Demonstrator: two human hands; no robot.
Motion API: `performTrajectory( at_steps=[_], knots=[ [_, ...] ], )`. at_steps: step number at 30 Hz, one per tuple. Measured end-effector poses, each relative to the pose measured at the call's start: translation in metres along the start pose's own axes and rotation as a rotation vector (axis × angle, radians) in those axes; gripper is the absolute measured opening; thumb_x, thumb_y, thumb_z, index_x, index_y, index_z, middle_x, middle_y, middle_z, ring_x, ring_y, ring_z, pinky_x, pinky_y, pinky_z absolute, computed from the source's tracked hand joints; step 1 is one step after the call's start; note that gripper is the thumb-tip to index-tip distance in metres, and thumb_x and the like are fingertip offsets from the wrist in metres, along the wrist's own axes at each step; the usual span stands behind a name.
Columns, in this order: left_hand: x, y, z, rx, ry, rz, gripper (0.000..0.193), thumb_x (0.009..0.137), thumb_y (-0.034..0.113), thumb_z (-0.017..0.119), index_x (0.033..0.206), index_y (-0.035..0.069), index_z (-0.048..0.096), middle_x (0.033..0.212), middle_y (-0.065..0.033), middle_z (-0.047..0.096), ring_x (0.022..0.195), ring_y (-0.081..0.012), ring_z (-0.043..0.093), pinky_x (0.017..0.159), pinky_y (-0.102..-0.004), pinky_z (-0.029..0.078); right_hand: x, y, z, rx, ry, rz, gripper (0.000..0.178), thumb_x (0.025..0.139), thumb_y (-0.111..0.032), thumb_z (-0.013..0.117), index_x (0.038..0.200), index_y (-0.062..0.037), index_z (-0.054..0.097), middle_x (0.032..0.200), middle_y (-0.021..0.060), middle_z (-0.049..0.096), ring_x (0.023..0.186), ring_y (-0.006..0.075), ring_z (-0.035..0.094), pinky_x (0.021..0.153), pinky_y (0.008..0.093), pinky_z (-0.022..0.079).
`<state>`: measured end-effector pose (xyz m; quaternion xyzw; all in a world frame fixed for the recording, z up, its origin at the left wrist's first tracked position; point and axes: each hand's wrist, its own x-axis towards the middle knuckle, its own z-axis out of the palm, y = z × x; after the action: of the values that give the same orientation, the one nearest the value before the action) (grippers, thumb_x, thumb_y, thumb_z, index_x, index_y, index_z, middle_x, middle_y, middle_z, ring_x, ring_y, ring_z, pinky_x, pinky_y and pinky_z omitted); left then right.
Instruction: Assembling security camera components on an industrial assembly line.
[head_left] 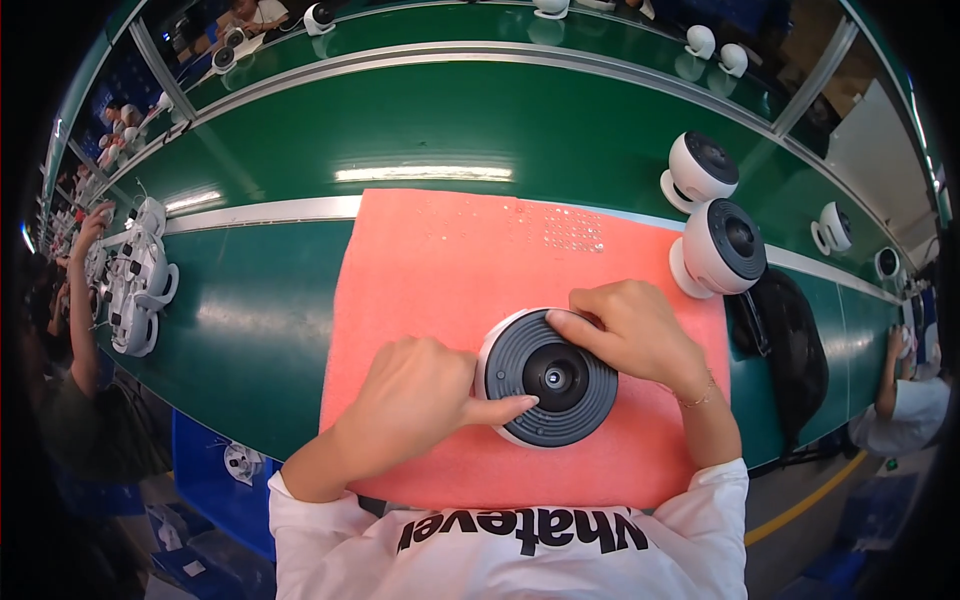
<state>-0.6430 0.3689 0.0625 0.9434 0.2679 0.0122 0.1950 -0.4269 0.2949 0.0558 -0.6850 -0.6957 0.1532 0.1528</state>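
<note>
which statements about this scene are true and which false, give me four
1. The left hand and right hand both touch the round white device with a ringed dark-grey face. True.
2. What lies beneath that device is blue. False: it is a pink rectangular mat.
3. Two white ball-shaped devices with dark faces stand near the mat's far right corner. True.
4. Everything right of the mat is white. False: a long black bag-like object lies there.

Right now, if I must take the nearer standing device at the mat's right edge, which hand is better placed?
Probably the right hand: it is closer to that device; the left hand is farther, at the held device's left.
</note>
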Motion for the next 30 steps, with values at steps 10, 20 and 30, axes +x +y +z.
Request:
performTrajectory(
  at_steps=[10,20,30],
  knots=[
    [0.002,-0.003,0.000,0.046,-0.002,0.012,0.053,0.066,0.050,0.069,0.054,0.000,0.057,0.041,-0.0111,0.047,0.039,-0.0269,0.049,0.043,-0.0345,0.039,-0.034,-0.027,-0.001,0.013,0.194,-0.356,0.042,0.069,-0.034,0.070,0.097,-0.0031,0.061,0.091,0.0078,0.054,0.084,0.0246,0.051,0.071,0.0351,0.041],
    [0.001,-0.005,0.005,0.001,0.071,0.033,0.054,0.066,0.051,0.069,0.054,0.000,0.057,0.042,-0.0106,0.048,0.040,-0.0269,0.051,0.043,-0.0342,0.040,-0.033,-0.021,-0.008,0.201,0.035,-0.427,0.043,0.073,-0.021,0.068,0.113,-0.0081,0.057,0.107,0.0111,0.054,0.097,0.0277,0.051,0.085,0.0398,0.040],
    [0.007,-0.003,0.000,0.036,-0.058,0.004,0.056,0.071,0.054,0.064,0.054,0.000,0.059,0.041,-0.0105,0.046,0.039,-0.0270,0.049,0.045,-0.0355,0.040,-0.016,0.005,0.001,0.247,-0.224,0.196,0.035,0.091,-0.034,0.045,0.106,-0.0029,0.052,0.079,0.0140,0.058,0.071,0.0265,0.058,0.067,0.0346,0.044]
  ],
)
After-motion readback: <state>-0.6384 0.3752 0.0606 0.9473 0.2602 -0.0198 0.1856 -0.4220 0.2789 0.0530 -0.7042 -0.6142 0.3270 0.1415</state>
